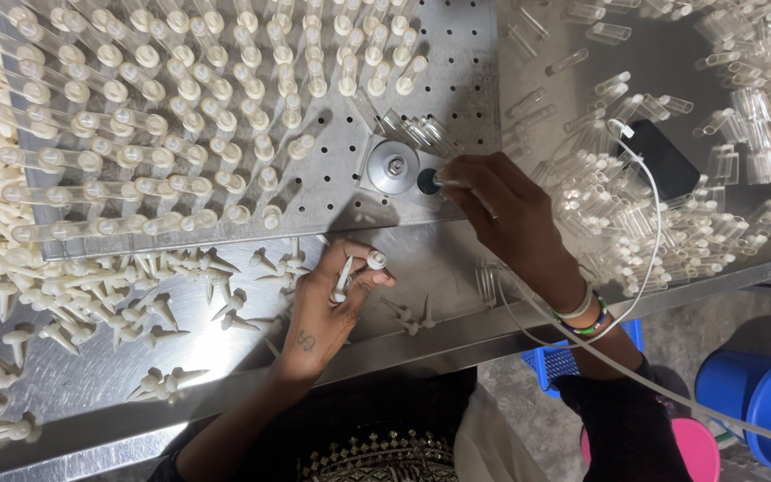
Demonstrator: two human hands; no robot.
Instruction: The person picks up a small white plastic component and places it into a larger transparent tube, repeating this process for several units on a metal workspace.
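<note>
My left hand [332, 299] rests on the steel table and holds two cream plastic plungers [356, 268] between its fingers. My right hand [501, 210] reaches forward and presses a clear tube [446, 181] into a dark round socket [426, 181] beside a metal disc [393, 165]. Both sit on a perforated metal plate [466, 71]. Several assembled clear tubes with cream caps [180, 116] stand in rows on that plate.
Loose cream plungers [91, 295] lie scattered at the left. A heap of empty clear tubes [671, 214] and a dark phone [667, 161] with a white cable [649, 232] lie at the right. Blue and pink buckets [760, 393] and a blue crate [564, 361] stand below the table edge.
</note>
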